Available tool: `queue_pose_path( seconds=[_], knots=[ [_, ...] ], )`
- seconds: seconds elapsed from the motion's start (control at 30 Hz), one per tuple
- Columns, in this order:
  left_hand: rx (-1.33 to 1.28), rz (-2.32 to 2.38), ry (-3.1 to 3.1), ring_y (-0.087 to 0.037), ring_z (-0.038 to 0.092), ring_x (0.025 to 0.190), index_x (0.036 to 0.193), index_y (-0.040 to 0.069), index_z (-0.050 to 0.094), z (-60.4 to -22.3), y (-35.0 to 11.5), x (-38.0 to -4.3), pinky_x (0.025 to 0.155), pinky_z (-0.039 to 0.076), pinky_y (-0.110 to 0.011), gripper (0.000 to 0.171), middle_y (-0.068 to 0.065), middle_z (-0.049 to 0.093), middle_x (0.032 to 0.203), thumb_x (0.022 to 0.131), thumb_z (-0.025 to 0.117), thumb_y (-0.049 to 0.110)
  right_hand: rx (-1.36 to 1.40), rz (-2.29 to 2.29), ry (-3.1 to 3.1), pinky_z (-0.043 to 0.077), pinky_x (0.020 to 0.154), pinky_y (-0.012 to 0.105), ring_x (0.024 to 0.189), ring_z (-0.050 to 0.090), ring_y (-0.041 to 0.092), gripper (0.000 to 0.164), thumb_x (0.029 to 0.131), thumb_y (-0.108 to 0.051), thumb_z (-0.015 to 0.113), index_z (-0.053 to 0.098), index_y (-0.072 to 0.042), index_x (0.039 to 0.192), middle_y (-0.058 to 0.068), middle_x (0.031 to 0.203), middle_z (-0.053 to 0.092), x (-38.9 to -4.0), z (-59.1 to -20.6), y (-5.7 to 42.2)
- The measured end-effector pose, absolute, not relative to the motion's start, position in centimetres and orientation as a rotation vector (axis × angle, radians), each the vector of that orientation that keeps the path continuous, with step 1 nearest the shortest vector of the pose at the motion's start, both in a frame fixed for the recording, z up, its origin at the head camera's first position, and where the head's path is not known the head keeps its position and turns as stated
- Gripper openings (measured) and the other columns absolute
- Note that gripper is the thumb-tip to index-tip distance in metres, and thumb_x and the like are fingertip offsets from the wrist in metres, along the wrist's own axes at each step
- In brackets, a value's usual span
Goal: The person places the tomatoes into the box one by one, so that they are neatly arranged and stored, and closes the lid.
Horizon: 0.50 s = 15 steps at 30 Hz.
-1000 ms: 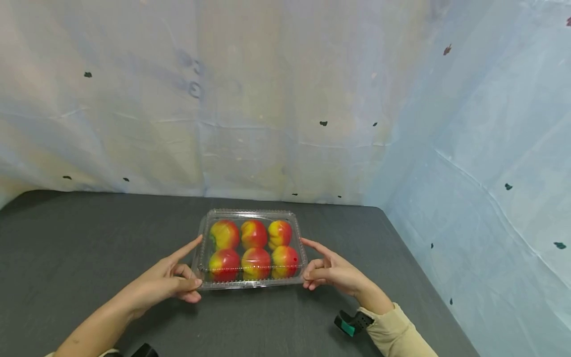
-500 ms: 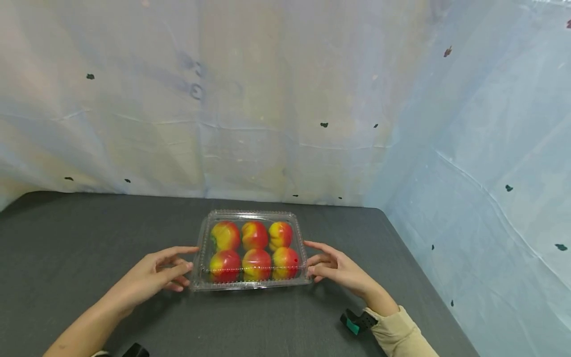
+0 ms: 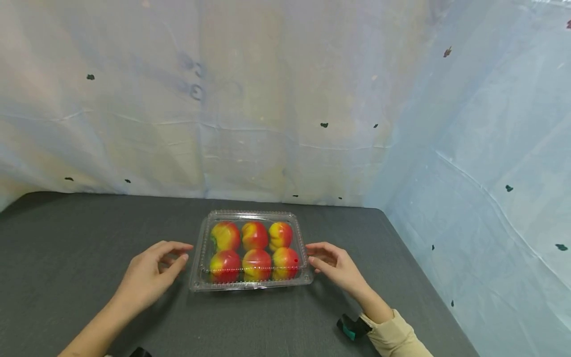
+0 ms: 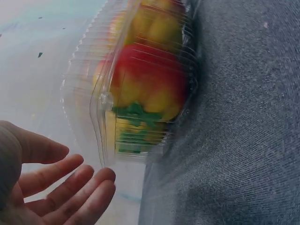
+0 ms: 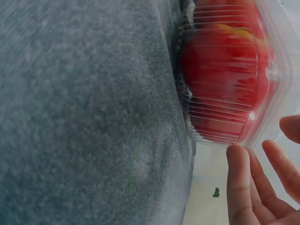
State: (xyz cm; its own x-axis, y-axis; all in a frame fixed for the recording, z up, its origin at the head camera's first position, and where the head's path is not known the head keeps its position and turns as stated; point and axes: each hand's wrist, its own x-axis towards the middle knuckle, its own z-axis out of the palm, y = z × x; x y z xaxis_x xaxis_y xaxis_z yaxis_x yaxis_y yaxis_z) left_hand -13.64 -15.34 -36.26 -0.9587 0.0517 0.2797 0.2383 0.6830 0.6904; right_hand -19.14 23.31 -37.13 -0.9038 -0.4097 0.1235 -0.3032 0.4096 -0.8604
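A clear plastic clamshell box with its lid closed lies on the table. Inside, red-and-yellow bell peppers sit in two rows; a green stem shows on one pepper in the left wrist view. Just off the box's left side is my left hand, thumb and fingers loosely bent with nothing between them. My right hand is at the opposite side, its fingertips right at the box's edge, fingers relaxed. In the right wrist view these fingertips overlap the corner of the lid rim.
The table has a dark grey cloth top. Pale plastic sheeting with small dark spots hangs behind it and along the right side. A black wrist strap and a beige sleeve are on the right forearm.
Both hands have let go of the box's sides. The left hand has drawn back to the left, and the right hand's fingers have loosened. The box stays in place.
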Motion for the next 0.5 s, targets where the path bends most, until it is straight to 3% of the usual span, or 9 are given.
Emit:
queue_pose_path(
  seconds=[0.13,0.2,0.3,0.43,0.5],
  knots=[
    [-0.263,-0.992,-2.600,-0.018,0.064,0.084,0.109,0.008,0.069,-36.2,-14.9,-13.4,0.070,0.056,-0.034,0.020,-0.003,0.064,0.099,0.089,0.066,0.011,-0.700,-1.446,2.770,0.055,0.076,0.029,0.098,0.065,0.017,0.027,0.093,-0.015,0.063,0.063,-0.005,0.118,0.013,0.115,0.065,-18.9,-37.4,22.8],
    [-0.268,-0.927,-2.583,-0.022,0.063,0.085,0.107,0.007,0.070,-36.3,-14.7,-13.3,0.069,0.055,-0.039,0.020,-0.005,0.064,0.100,0.088,0.067,0.011,-0.710,-1.376,2.901,0.055,0.075,0.027,0.099,0.064,0.018,0.025,0.092,-0.016,0.065,0.066,-0.009,0.115,0.007,0.112,0.066,-18.7,-37.4,22.5],
    [-0.272,-0.816,-2.545,-0.011,0.055,0.065,0.105,0.009,0.071,-36.4,-14.5,-13.2,0.052,0.048,-0.030,0.019,-0.005,0.063,0.101,0.085,0.071,0.013,-0.743,-1.263,3.066,0.055,0.074,0.030,0.098,0.062,0.019,0.023,0.089,-0.015,0.069,0.068,-0.014,0.112,0.001,0.109,0.064,-18.5,-37.5,22.1],
    [-0.323,-0.640,-2.444,-0.002,0.032,0.051,0.099,0.011,0.071,-36.6,-14.4,-13.3,0.040,0.027,-0.020,0.020,-0.003,0.062,0.096,0.079,0.076,0.010,-0.872,-1.150,3.177,0.055,0.072,0.033,0.097,0.062,0.024,0.023,0.087,-0.011,0.070,0.069,-0.011,0.109,0.002,0.110,0.062,-18.5,-37.6,21.7],
    [-0.362,-0.564,-2.400,-0.003,0.039,0.055,0.096,0.010,0.071,-36.7,-14.5,-13.4,0.041,0.029,-0.020,0.022,-0.003,0.061,0.094,0.075,0.078,0.009,-0.930,-1.103,3.211,0.055,0.072,0.034,0.095,0.062,0.025,0.022,0.086,-0.009,0.070,0.069,-0.009,0.109,0.004,0.110,0.062,-18.5,-37.7,21.7]
  ],
)
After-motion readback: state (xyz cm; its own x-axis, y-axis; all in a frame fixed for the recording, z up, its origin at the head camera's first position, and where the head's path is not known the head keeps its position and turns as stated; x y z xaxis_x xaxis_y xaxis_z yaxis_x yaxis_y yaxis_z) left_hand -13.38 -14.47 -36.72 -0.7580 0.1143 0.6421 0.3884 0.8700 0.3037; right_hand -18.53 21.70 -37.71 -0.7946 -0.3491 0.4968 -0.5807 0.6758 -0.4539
